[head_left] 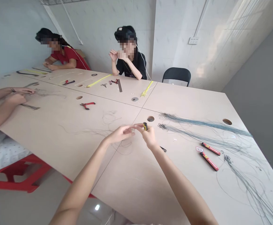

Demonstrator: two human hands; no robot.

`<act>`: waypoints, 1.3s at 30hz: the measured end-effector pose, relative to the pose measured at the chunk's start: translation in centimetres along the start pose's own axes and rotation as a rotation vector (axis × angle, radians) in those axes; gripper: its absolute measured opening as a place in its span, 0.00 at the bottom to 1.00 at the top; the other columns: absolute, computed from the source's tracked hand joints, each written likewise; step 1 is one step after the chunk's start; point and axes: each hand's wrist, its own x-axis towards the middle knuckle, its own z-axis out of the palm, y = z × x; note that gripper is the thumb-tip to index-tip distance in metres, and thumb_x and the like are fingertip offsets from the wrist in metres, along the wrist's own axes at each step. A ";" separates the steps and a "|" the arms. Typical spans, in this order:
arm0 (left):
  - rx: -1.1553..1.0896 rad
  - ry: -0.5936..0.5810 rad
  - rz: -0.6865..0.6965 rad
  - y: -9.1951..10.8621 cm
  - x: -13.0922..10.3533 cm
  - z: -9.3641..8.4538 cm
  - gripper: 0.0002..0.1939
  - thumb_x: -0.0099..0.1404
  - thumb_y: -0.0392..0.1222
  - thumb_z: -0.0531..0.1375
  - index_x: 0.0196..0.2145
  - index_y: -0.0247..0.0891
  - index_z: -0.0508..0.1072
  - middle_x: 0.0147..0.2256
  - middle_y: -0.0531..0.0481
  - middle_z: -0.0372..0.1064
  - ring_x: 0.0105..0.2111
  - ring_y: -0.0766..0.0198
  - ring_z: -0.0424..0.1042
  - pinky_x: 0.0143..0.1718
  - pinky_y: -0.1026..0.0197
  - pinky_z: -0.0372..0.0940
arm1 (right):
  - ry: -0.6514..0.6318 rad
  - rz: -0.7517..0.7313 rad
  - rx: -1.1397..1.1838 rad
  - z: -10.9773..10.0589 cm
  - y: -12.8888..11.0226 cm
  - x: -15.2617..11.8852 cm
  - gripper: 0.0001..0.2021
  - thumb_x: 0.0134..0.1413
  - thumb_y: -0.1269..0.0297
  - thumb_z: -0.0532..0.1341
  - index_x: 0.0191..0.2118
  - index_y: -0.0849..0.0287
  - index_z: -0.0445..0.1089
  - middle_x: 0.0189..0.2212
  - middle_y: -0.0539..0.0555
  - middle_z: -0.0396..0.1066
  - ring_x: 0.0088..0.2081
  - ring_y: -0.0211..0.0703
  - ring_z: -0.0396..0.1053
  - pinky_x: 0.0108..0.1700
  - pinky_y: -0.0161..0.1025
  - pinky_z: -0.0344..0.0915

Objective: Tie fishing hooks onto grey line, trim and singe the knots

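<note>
My left hand (117, 134) and my right hand (148, 136) meet above the table, fingertips pinched close together. Fine, nearly see-through line (91, 130) trails from the left across the tabletop to my left fingers and loops loosely below them. The exact spot where the fingers grip it is too small to make out. In my right hand is a small black-and-yellow tool (145, 126), its end sticking up by the thumb; the rest is hidden in the hand. A black object (163, 149) lies partly behind my right forearm.
Bundles of dark line (197, 122) and grey line (242, 178) lie on the right, near two red-and-black sticks (209, 161). Red-handled pliers (87, 105) lie left. Round holes (151, 119) pierce the table. A co-worker's hands (21, 94) work at left; two people (131, 59) sit opposite.
</note>
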 end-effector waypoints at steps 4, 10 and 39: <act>0.073 0.076 -0.040 -1.0 0.1 1.1 0.20 0.68 0.55 0.50 0.37 0.38 0.73 0.32 0.49 0.70 0.31 0.63 0.66 0.34 0.61 0.62 | 0.073 0.086 0.137 -1.0 -0.9 0.5 0.18 0.48 0.47 0.63 0.35 0.59 0.75 0.14 0.41 0.46 0.17 0.34 0.44 0.20 0.36 0.47; 0.209 0.155 -0.102 -1.8 0.0 0.4 0.18 0.68 0.55 0.51 0.30 0.39 0.69 0.26 0.54 0.65 0.26 0.66 0.61 0.31 0.63 0.56 | 0.167 0.072 0.175 -4.0 -3.4 0.9 0.19 0.45 0.47 0.65 0.36 0.58 0.74 0.17 0.42 0.50 0.19 0.33 0.40 0.21 0.36 0.43; 0.310 0.315 -0.139 -3.1 -0.5 -1.4 0.11 0.63 0.50 0.64 0.31 0.42 0.81 0.33 0.50 0.59 0.40 0.58 0.66 0.48 0.55 0.64 | 0.279 0.059 -0.200 -8.0 -0.9 1.7 0.16 0.42 0.49 0.65 0.30 0.58 0.75 0.33 0.54 0.68 0.35 0.45 0.64 0.37 0.40 0.58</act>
